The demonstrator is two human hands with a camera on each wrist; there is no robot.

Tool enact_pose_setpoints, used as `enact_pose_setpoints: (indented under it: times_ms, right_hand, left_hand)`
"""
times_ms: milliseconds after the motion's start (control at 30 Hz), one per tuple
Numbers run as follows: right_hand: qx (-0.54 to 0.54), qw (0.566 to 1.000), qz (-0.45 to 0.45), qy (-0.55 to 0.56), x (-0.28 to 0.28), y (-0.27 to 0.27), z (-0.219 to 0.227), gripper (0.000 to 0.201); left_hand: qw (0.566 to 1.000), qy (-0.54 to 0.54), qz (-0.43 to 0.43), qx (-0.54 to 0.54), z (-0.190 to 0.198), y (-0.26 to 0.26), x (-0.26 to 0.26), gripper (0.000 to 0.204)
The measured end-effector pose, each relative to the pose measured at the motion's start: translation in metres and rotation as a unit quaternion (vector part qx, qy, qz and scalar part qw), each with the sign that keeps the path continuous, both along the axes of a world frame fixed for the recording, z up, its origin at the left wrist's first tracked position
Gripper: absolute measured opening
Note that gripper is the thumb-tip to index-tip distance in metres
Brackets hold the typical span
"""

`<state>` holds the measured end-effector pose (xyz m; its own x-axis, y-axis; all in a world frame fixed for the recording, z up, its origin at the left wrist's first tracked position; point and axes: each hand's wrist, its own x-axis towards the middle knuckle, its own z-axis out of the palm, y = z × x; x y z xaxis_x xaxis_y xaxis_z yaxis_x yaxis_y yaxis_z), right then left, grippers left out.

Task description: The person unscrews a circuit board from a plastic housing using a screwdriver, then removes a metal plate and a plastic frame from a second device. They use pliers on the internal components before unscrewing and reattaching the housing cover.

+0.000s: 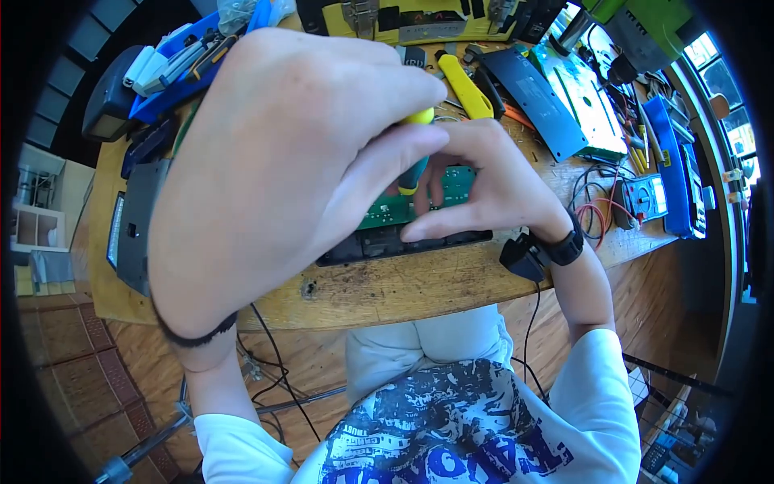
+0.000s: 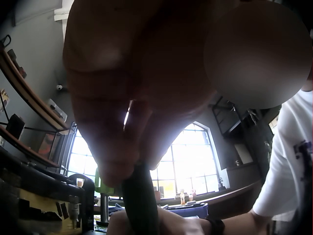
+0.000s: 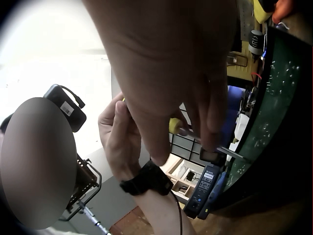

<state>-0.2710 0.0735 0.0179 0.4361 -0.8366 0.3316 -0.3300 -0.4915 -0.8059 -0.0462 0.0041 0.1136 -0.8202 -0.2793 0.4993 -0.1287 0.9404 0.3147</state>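
Observation:
My left hand [image 1: 274, 161] grips a screwdriver [image 1: 413, 177] with a green and yellow handle, its fingers and thumb around the top. In the left wrist view the dark handle [image 2: 140, 200] points down from the fingertips. The metal shaft [image 3: 232, 153] reaches a green circuit board [image 3: 274, 107] in the right wrist view. That board lies in a black housing [image 1: 371, 248] on the bench. My right hand [image 1: 492, 181] is cupped beside the lower screwdriver, thumb spread from the fingers. Its fingers overlap the shaft in the right wrist view, and the left hand hides part of the board.
On the wooden bench [image 1: 355, 294], a yellow-handled tool [image 1: 466, 87] and a dark panel [image 1: 532, 101] lie beyond the hands. A multimeter [image 1: 642, 198] with leads sits at right, under a green drill [image 1: 645, 32]. Blue trays [image 1: 173, 101] hold tools at far left.

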Motion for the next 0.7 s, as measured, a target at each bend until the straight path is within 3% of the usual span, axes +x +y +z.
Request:
enact_pose_setpoints:
  times_ms: [67,133,200,267,300,333,467,700]
  right_hand:
    - [-0.027,0.997,-0.065,0.020,0.000,0.002,0.002,0.037]
    - [-0.075,0.992,-0.090,0.054,0.002,0.002,0.001,0.033]
    - [-0.029,0.993,-0.085,-0.078,0.001,-0.001,-0.005,0.033]
    - [0.016,0.990,-0.074,-0.122,-0.003,0.001,0.002,0.037]
    - [0.013,0.985,-0.086,-0.150,-0.005,0.001,0.002,0.039]
    - [0.009,0.979,-0.097,-0.179,-0.006,0.000,0.003,0.040]
    - [0.013,0.979,-0.111,-0.170,-0.004,0.002,0.005,0.039]
    - [0.024,0.984,-0.102,-0.143,0.000,0.003,0.006,0.037]
  left_hand:
    - [0.998,-0.011,-0.009,-0.065,0.001,-0.002,-0.001,0.032]
    - [0.999,0.030,0.029,-0.010,0.001,0.005,-0.002,0.034]
    - [0.997,0.038,0.071,-0.007,0.007,-0.001,0.010,0.031]
    - [0.993,0.044,0.114,-0.003,0.010,-0.008,0.027,0.029]
    - [0.988,-0.009,0.153,0.030,0.007,-0.013,0.037,0.025]
    - [0.977,-0.062,0.192,0.063,0.002,-0.019,0.045,0.020]
    - [0.956,-0.184,0.194,0.122,-0.058,-0.043,0.068,0.015]
    - [0.952,-0.184,0.211,0.127,-0.090,-0.049,0.076,0.016]
